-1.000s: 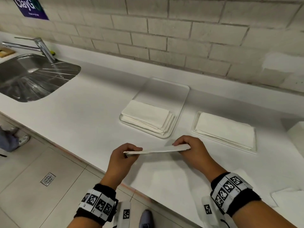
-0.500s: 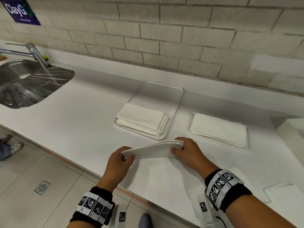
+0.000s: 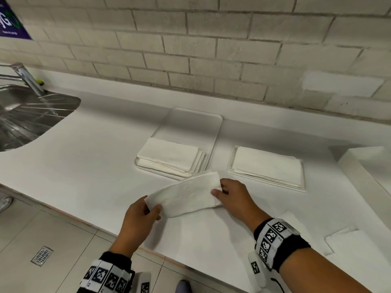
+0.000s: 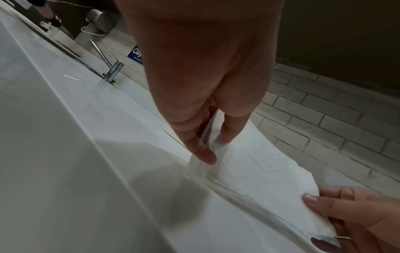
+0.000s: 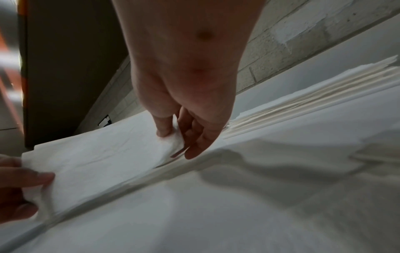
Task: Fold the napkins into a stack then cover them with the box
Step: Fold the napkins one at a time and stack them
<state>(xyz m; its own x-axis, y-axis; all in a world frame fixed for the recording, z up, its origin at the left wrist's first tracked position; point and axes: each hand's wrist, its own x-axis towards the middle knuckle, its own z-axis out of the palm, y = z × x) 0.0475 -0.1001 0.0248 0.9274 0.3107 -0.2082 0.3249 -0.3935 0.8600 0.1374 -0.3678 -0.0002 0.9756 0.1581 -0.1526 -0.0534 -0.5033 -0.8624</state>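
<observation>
Now the folded napkin (image 3: pixel 186 193) tips broad-face-up, edge-on a second ago | left hand (image 3: pixel 139 216) pinching its near-left corner, right hand (image 3: pixel 234 197) pinching the far-right end | held just short of the stack of folded napkins (image 3: pixel 171 156) in the clear tray (image 3: pixel 213 132) | looks ready to lay on top.

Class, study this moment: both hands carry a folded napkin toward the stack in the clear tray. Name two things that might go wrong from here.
1. The folded napkin is pinched only at its ends by the left hand and right hand and sags between them; it may unfold before landing.
2. The stack in the tray already fans out at its right edge; a careless drop could skew it further, and a skewed stack may be harder to cover.
</observation>
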